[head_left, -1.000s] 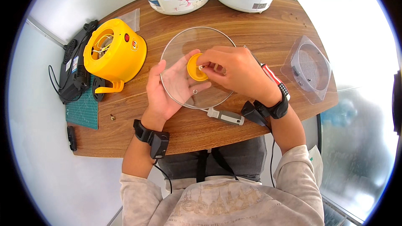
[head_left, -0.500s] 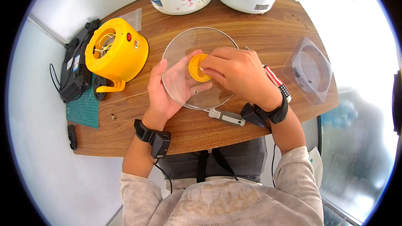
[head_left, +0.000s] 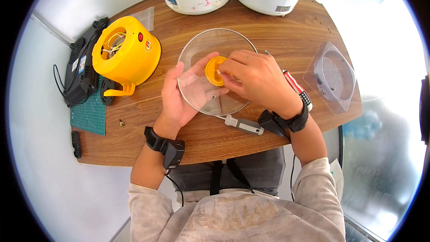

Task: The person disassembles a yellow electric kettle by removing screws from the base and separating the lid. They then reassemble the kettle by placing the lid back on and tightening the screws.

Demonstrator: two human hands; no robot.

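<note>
1. Glass lid (head_left: pixel 201 45), our landmark: we count one, supported above the counter (head_left: pixel 286 31). Through the glass we see the left hand (head_left: pixel 174 99) beneath it, palm up, fingers spread, thumb at the left rim. One metal vent ring (head_left: pixel 213 97) sits in the glass.
2. Yellow cup (head_left: pixel 211 72): one, near the lid's middle. Inside it the right hand (head_left: pixel 257 76) brings thumb and fingers together, pinching, it seems, one small white piece (head_left: pixel 219 72); the fingertips partly hide it.
3. Progress: we judge the work at the cup to be part-way. The cup is in position against the lid; the white piece is under the fingers, and we cannot tell whether it is fastened.
4. Yellow appliance (head_left: pixel 141 69): one, left of the lid, its top open and wires (head_left: pixel 109 47) exposed, so we judge it incomplete.
5. Other counts: one screwdriver (head_left: pixel 244 124), on the lid's near side; one clear plastic tray (head_left: pixel 319 50), well right of it; two white cookers (head_left: pixel 197 5), beyond it.
</note>
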